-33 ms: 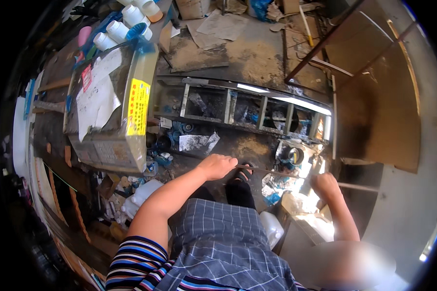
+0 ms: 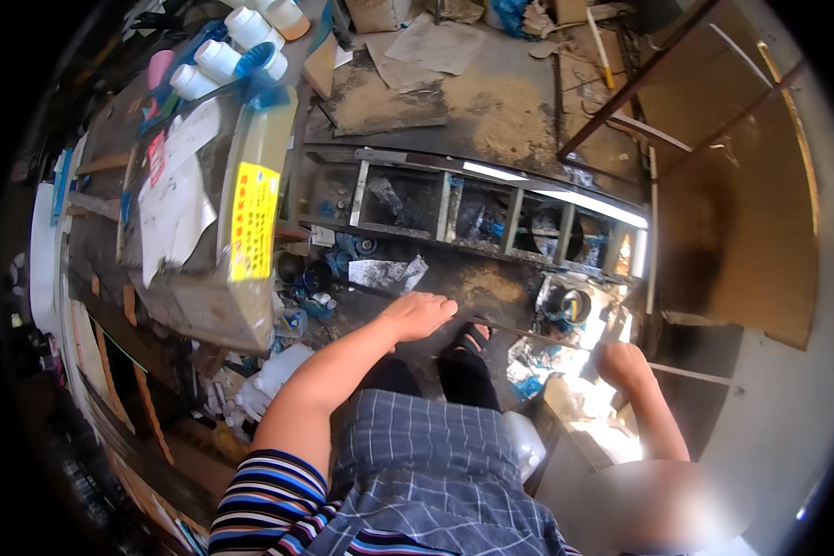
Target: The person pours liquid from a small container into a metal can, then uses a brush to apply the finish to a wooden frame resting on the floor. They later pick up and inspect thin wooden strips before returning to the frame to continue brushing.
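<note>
A long thin rod (image 2: 530, 333) runs across in front of my waist, dark on the left and paler toward its right end. My left hand (image 2: 420, 317) is closed around it near the middle. Farther right, my right hand (image 2: 627, 367) also grips it, knuckles up, in a patch of bright light. The rod's right end reaches toward the pale wall. Its left part passes over the littered floor, and I cannot make out exactly where it ends. Beneath the rod a sandalled foot (image 2: 473, 337) shows.
Ahead lies a metal ladder (image 2: 508, 222) on its side. At left stands a bulky box-like cabinet (image 2: 204, 301) with a yellow label and white bottles (image 2: 218, 59) beyond it. Cardboard (image 2: 746, 213) leans at right. Litter, a black roll (image 2: 566, 304) and plastic jugs (image 2: 273, 371) surround my feet.
The view has shifted slightly, so the surroundings sit a little differently in the picture. Both hands keep the same hold on the rod.
</note>
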The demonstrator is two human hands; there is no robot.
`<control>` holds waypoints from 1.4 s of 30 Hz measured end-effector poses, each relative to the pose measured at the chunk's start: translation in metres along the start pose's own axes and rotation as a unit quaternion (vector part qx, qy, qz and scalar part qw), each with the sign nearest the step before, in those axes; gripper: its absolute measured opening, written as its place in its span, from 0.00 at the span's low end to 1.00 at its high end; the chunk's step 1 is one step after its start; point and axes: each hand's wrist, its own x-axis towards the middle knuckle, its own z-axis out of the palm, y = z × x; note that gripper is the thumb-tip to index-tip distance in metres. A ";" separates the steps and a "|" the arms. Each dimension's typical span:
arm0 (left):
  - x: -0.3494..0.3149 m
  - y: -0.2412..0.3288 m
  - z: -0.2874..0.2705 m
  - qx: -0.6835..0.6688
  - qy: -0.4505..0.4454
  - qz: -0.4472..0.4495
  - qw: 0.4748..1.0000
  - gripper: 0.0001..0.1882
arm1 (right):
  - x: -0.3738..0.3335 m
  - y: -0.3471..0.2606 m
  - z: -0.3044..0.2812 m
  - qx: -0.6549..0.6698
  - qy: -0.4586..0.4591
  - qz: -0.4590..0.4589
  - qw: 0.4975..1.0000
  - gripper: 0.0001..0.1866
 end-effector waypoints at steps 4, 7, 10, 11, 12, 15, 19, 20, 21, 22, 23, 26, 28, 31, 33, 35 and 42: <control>0.047 -0.076 0.027 0.029 -0.025 -0.028 0.999 0.06 | 0.084 0.007 0.008 0.088 -0.005 -0.011 0.996 0.14; 0.085 -0.141 0.049 0.077 0.032 -0.002 0.997 0.04 | 0.154 0.011 0.018 0.129 0.029 0.009 0.991 0.19; 0.118 -0.217 0.068 0.113 0.095 0.023 0.989 0.04 | 0.232 0.014 0.054 0.076 0.140 -0.023 0.987 0.19; 0.128 -0.236 0.070 0.124 0.098 0.027 0.987 0.04 | 0.253 0.011 0.059 0.057 0.167 -0.026 0.984 0.18; 0.133 -0.253 0.071 0.115 0.109 0.027 0.987 0.04 | 0.274 0.009 0.067 0.048 0.192 -0.038 0.980 0.17; 0.152 -0.293 0.081 0.118 0.089 0.002 0.989 0.05 | 0.324 0.003 0.088 0.025 0.243 -0.037 0.969 0.17; 0.166 -0.305 0.092 0.097 0.040 -0.065 0.992 0.10 | 0.378 0.011 0.119 0.040 0.171 0.023 0.984 0.19; 0.165 -0.301 0.091 0.107 0.007 -0.116 0.987 0.12 | 0.392 0.016 0.126 0.055 0.151 -0.003 0.987 0.21; 0.157 -0.314 0.096 0.102 0.044 -0.120 0.987 0.11 | 0.399 0.010 0.121 0.044 0.174 -0.016 0.984 0.22; 0.154 -0.324 0.101 0.096 0.079 -0.116 0.986 0.11 | 0.408 0.015 0.129 0.054 0.228 -0.051 0.971 0.22; 0.149 -0.335 0.107 0.089 0.113 -0.112 0.983 0.10 | 0.414 0.018 0.136 0.037 0.270 -0.081 0.959 0.22; 0.133 -0.364 0.101 0.051 0.110 -0.144 0.982 0.08 | 0.424 0.027 0.143 0.038 0.318 -0.091 0.943 0.20; 0.127 -0.397 0.113 0.060 0.134 -0.136 0.980 0.06 | 0.429 0.028 0.140 0.044 0.316 -0.074 0.945 0.20; 0.141 -0.418 0.129 0.105 0.185 -0.072 0.974 0.05 | 0.438 0.037 0.151 0.044 0.350 -0.042 0.935 0.20; 0.149 -0.413 0.139 0.107 0.211 -0.077 0.969 0.05 | 0.442 0.038 0.160 0.043 0.390 0.002 0.920 0.20; 0.153 -0.415 0.143 0.131 0.224 -0.075 0.963 0.05 | 0.441 0.029 0.156 0.048 0.438 0.064 0.895 0.19; 0.162 -0.408 0.146 0.142 0.199 -0.111 0.963 0.06 | 0.408 -0.040 0.168 0.230 0.496 -0.035 0.837 0.12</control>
